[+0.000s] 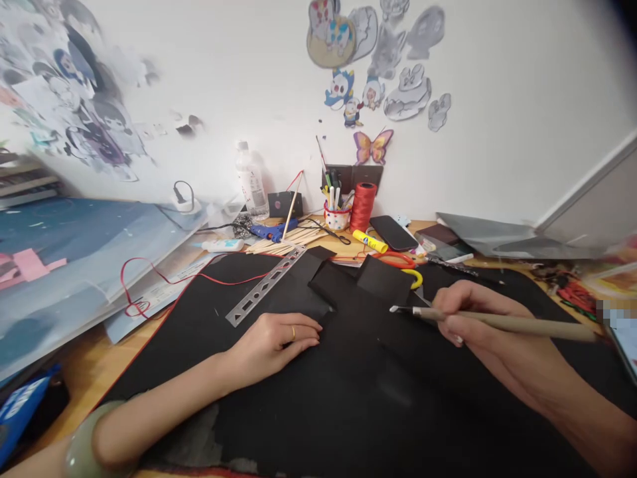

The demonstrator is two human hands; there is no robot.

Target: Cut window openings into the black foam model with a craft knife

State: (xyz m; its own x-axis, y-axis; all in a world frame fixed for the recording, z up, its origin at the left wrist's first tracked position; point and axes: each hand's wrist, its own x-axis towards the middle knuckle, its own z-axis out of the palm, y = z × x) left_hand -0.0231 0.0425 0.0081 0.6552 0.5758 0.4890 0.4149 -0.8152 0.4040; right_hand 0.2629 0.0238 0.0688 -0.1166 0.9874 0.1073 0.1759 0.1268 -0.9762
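Observation:
My left hand [281,342], with a ring on one finger, lies on the black mat [298,418], its fingers stretched to the right beside black paper pieces [338,285]. Whether it pins down a piece of dark paper is hard to tell. To the right, my right hand [468,315] is closed round a brush-like tool [517,324] with a wooden handle. The tool's pale tip points left, just above the black paper. A metal stencil ruler [266,285] lies beyond my left hand.
Behind the papers are yellow-and-orange scissors [412,277], a yellow glue stick [369,241], a phone [394,232], red thread [363,207], a pen cup [337,216], wooden sticks and a blue glue gun [273,230]. Plastic sheets [99,265] lie at the left.

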